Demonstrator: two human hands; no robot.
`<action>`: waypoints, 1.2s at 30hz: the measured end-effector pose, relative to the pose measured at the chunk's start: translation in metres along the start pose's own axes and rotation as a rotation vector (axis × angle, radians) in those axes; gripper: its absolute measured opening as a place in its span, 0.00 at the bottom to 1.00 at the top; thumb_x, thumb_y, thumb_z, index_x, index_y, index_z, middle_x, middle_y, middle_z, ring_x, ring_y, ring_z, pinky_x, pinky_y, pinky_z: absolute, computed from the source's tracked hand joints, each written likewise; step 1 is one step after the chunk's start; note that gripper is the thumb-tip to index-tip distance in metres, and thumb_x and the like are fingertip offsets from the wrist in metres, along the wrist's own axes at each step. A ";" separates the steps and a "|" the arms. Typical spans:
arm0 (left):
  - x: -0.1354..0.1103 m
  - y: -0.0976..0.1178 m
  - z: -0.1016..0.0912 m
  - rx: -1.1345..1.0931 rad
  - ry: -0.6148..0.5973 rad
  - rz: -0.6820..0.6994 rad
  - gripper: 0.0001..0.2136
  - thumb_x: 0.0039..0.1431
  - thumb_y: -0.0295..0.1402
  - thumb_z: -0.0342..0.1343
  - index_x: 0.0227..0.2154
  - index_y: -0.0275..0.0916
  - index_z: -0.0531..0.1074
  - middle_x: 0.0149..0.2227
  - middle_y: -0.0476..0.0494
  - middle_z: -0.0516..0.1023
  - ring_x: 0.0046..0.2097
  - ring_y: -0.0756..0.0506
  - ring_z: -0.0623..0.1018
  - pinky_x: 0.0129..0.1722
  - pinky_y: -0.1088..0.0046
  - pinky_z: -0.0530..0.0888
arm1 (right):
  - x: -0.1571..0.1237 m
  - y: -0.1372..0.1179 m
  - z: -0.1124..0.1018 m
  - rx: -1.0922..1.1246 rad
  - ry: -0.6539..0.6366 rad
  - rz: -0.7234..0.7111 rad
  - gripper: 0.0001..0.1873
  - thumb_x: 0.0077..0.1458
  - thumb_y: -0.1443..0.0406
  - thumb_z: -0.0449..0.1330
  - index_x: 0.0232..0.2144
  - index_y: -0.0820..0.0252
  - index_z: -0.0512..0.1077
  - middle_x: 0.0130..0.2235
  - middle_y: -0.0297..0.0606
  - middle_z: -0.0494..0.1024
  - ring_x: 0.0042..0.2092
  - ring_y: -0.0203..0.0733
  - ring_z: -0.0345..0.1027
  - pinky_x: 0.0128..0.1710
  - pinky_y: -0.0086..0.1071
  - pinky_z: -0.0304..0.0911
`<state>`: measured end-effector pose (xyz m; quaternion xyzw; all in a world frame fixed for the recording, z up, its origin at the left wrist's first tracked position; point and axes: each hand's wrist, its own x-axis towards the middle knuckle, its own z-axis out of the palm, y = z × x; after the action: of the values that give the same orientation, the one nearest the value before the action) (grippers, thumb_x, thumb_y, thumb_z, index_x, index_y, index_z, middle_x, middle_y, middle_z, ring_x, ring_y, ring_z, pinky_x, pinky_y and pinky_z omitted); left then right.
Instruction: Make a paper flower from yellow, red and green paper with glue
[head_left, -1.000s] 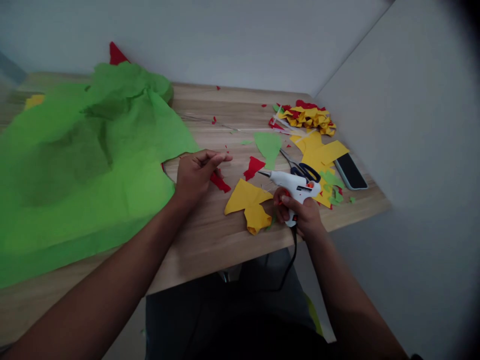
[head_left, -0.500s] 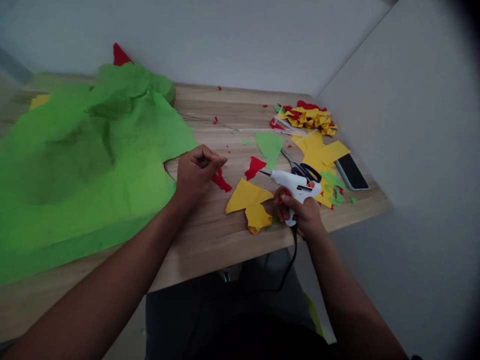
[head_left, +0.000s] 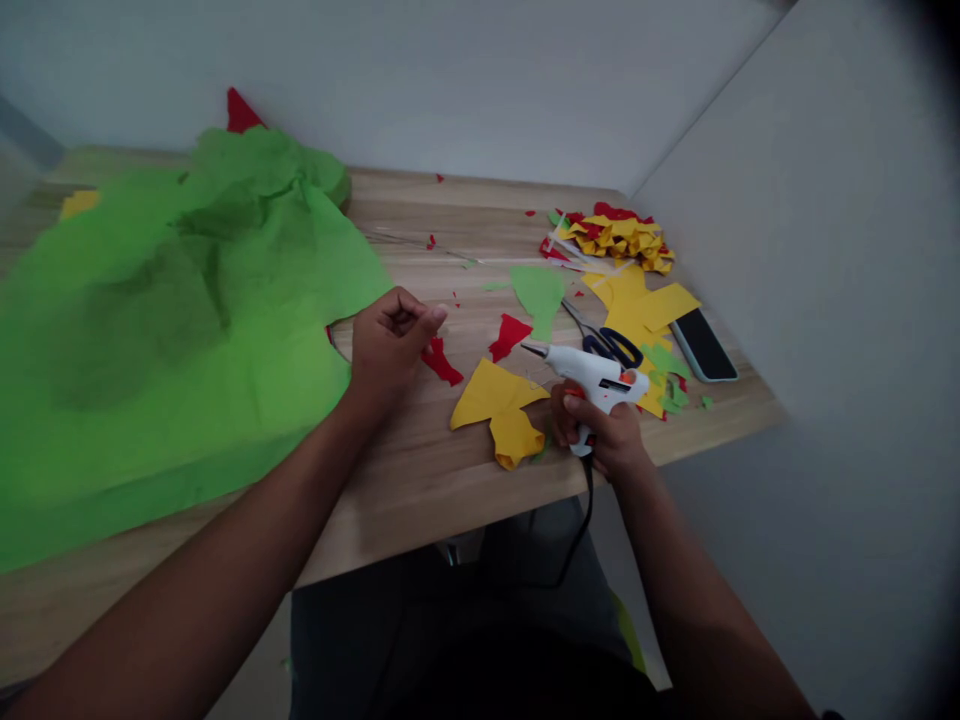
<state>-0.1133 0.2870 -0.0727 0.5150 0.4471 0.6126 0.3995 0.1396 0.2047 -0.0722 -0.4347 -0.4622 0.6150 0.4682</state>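
Observation:
My right hand [head_left: 606,428] is wrapped round the handle of a white glue gun [head_left: 592,372], its metal nozzle pointing left over the table and its black cord hanging off the front edge. My left hand [head_left: 394,340] has its fingers curled in and the thumb against them; what is in them, if anything, is hidden. Just beyond that thumb lies a red scrap [head_left: 444,362]. A large green sheet [head_left: 247,350] with a cut-out edge spreads to the left of this hand. Between my hands are another red piece [head_left: 510,336] and yellow pieces [head_left: 495,395].
Blue-handled scissors [head_left: 611,342] lie behind the glue gun. A phone [head_left: 705,345] is at the right, partly under a yellow strip [head_left: 667,305]. Yellow and red ruffled pieces [head_left: 615,238] are heaped at the back right near the wall. A green scrap [head_left: 538,295] lies mid-table.
The glue gun has shifted slightly right and down, with its nozzle tipped a little. My left hand has moved a touch to the left.

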 end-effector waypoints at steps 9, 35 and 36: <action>0.000 0.000 0.000 -0.001 -0.007 0.021 0.11 0.51 0.33 0.64 0.23 0.40 0.66 0.18 0.56 0.68 0.19 0.55 0.66 0.19 0.80 0.65 | -0.001 0.007 -0.007 0.005 -0.009 -0.001 0.17 0.51 0.57 0.67 0.19 0.57 0.66 0.17 0.28 0.64 0.19 0.33 0.58 0.19 0.30 0.56; -0.004 0.004 0.001 -0.044 -0.064 -0.073 0.11 0.54 0.37 0.66 0.25 0.39 0.69 0.25 0.47 0.81 0.18 0.53 0.74 0.17 0.78 0.71 | -0.001 0.003 -0.004 -0.004 -0.006 0.007 0.18 0.51 0.56 0.67 0.19 0.55 0.65 0.17 0.28 0.64 0.19 0.34 0.55 0.19 0.31 0.55; -0.004 0.004 0.001 -0.044 -0.065 -0.070 0.11 0.54 0.37 0.65 0.25 0.39 0.69 0.27 0.46 0.82 0.18 0.53 0.74 0.17 0.78 0.72 | -0.001 0.002 -0.004 -0.006 -0.001 0.010 0.18 0.51 0.56 0.67 0.19 0.55 0.65 0.17 0.28 0.64 0.19 0.34 0.55 0.19 0.31 0.55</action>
<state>-0.1114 0.2818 -0.0698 0.5097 0.4380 0.5911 0.4461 0.1429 0.2042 -0.0752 -0.4382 -0.4620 0.6162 0.4635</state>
